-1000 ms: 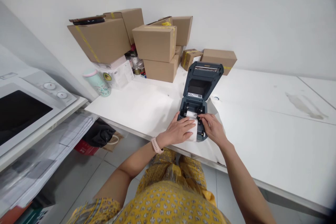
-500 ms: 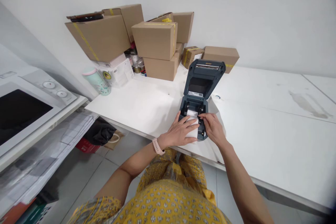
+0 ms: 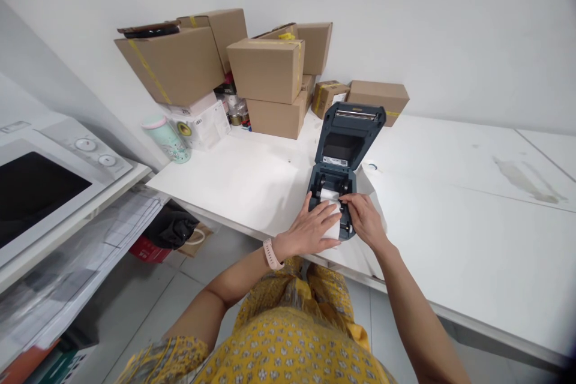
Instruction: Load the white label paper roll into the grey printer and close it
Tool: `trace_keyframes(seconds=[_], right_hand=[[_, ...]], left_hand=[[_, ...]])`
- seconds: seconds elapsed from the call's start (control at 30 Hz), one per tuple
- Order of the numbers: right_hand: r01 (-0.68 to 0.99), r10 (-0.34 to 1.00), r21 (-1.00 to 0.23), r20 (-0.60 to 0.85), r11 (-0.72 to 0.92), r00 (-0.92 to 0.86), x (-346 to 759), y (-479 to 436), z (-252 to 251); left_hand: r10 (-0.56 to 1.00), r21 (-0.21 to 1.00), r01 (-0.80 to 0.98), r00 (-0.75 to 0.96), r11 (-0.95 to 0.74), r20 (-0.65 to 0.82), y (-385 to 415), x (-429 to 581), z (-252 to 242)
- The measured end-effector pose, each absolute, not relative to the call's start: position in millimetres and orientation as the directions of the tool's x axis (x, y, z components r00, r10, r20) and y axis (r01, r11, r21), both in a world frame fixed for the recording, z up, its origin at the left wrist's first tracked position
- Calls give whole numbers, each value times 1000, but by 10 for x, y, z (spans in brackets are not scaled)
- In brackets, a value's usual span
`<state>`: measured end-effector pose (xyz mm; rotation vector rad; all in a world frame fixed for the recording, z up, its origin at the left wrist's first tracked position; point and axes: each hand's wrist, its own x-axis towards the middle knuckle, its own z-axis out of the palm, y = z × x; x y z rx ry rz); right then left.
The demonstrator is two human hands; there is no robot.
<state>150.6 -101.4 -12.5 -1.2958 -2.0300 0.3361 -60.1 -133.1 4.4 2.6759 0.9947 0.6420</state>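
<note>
A dark grey label printer [image 3: 350, 132] stands near the table's front edge with its lid raised. White label paper [image 3: 330, 229] runs from inside it over its front. My left hand [image 3: 311, 229] lies on the paper and the printer's left side, fingers spread. At the right inner side of the printer is my right hand [image 3: 365, 220], its thumb and fingertips drawn together; what they pinch, if anything, is too small to make out.
Cardboard boxes [image 3: 265, 72] are stacked at the back left of the white table [image 3: 450, 216]. A mint tumbler [image 3: 170, 141] stands beside a white box [image 3: 204, 126]. At far left is a microwave [image 3: 45, 174].
My left hand has shifted very slightly on the paper. My right hand and the printer stay in nearly the same place.
</note>
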Motion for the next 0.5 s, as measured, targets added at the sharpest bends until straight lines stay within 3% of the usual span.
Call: trace_keyframes(seconds=[0.27,0.5], right_hand=[[689,857,-533,439,490,-270,1514,-1001,-151],[684,824,-496,487,535,-291,1512,-991,-199]], left_hand=[[661,215,629,668,-747,342,-1496,-576,-11],[643,213,614,661,-760,387,-1568,-581,-25]])
